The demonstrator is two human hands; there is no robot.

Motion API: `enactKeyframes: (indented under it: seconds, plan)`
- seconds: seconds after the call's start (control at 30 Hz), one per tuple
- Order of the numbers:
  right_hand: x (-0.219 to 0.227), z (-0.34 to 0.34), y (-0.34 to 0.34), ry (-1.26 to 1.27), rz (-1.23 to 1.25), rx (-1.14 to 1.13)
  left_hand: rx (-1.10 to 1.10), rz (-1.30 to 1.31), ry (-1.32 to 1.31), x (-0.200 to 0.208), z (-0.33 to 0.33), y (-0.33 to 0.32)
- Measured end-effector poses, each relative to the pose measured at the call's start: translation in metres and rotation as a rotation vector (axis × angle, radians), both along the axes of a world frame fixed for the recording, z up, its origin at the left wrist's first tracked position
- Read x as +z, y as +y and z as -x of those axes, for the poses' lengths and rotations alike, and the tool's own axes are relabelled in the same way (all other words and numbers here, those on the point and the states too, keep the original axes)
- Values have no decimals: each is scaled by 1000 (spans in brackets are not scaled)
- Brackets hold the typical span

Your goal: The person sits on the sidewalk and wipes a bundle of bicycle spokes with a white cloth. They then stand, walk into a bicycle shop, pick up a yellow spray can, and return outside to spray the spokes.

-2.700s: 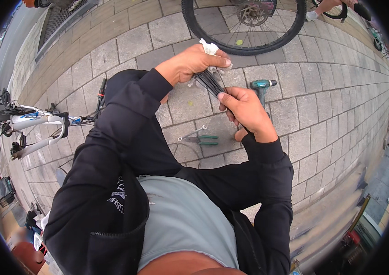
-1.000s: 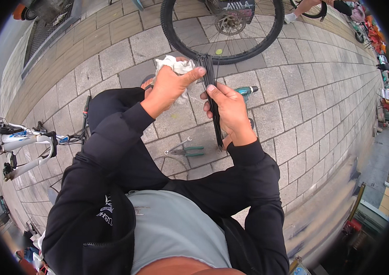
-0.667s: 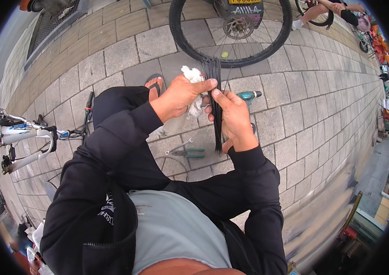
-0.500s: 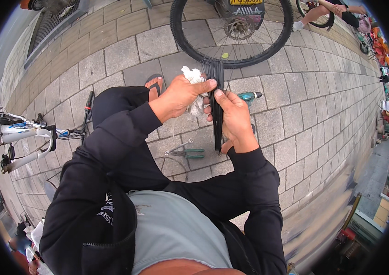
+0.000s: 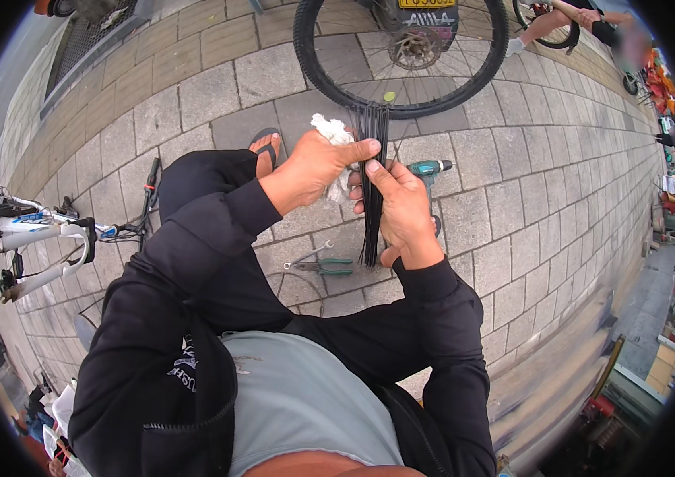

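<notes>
A bundle of thin black bicycle spokes (image 5: 371, 191) stands between my hands, its upper ends overlapping the bottom of the tyre. My left hand (image 5: 320, 165) is closed on the upper part, thumb laid across the spokes. A crumpled white cloth (image 5: 331, 129) is tucked behind that hand's fingers. My right hand (image 5: 403, 205) grips the bundle lower down from the right, thumb on top and fingers partly hidden behind it. Just beyond the right hand lies a teal cordless drill (image 5: 430, 168). On the paving below the hands are green-handled pliers (image 5: 329, 267) and a spanner (image 5: 310, 254).
A bicycle wheel (image 5: 496, 60) with a disc rotor stands ahead. White bicycle frame parts (image 5: 39, 238) and a black rod-like tool (image 5: 151, 191) lie to the left. Another person's leg (image 5: 540, 30) shows at the upper right. Grey paving (image 5: 528, 191) extends rightward.
My right thumb has shifted slightly left across the spokes. The lower end of the bundle has swung a little left. My left hand stays almost still.
</notes>
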State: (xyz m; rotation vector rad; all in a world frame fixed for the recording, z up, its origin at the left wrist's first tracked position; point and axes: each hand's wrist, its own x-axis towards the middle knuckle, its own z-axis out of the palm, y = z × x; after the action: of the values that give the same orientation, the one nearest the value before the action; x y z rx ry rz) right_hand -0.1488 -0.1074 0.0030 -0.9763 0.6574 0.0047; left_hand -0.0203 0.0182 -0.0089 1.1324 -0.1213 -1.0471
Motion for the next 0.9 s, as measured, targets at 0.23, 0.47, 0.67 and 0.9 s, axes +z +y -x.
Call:
enactKeyframes:
  seconds: [0.23,0.47,0.67,0.9]
  plan:
    - [3,0,0,-10,-44,-13,26,-25,-10,0,2,0]
    - [-5,-2,5,-11,-3,-16,39,-8,-71,-3,2,0]
    - [-3,0,10,37,11,-33,128,-57,-112,-6,2,-1]
    - [-6,-4,11,29,16,35,241,-25,-25,7,-1,-13]
